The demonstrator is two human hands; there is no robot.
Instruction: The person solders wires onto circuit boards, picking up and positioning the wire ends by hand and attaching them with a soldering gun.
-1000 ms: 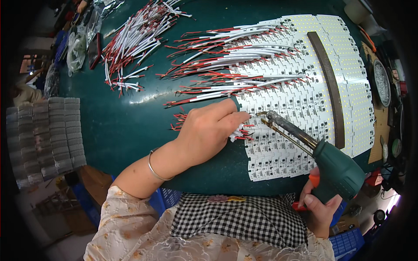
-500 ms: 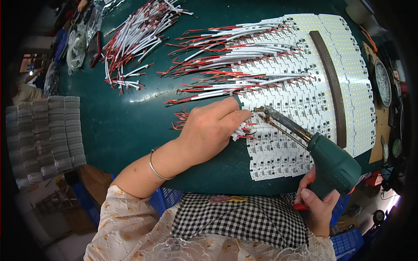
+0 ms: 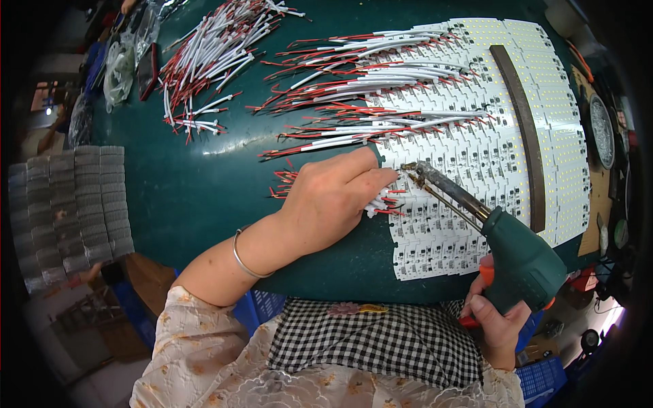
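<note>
Left hand (image 3: 332, 187): closed around slender white, red-ended wires (image 3: 385, 202)
Right hand (image 3: 500, 319): gripping pistol-shaped green soldering gun (image 3: 524, 262)
Circuit boards (image 3: 439, 234): flat, notch-edged

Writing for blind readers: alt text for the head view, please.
A person's right hand holds a green soldering gun over LED circuit boards while the left hand holds a bundle of white-sleeved wires. More wires lie partly on the boards and in a pile on the green table.

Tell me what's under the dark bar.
White circuit boards show along both sides of the dark bar; the strip directly beneath it is covered and can't be seen.
</note>
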